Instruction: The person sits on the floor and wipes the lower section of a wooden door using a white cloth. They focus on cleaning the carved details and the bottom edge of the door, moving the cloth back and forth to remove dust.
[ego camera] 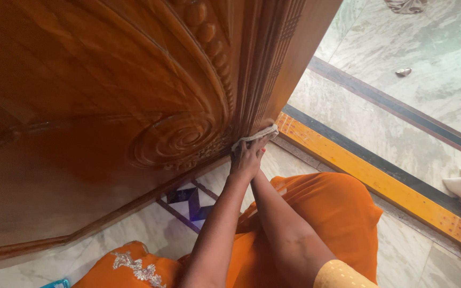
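Head view, looking down: 2 bare forearms reach forward together to the lower edge of a carved wooden door [108, 96]. The left hand [245, 160] lies flat, fingers closed around a pale cloth [257, 134] and pressing it against the ribbed moulding beside a spiral carving [177, 140]. The right hand is hidden beneath the left, so its grip cannot be told. Orange fabric [321, 213] covers the lap above a marble floor [401, 133]; a yellow threshold strip [369, 176] runs alongside.
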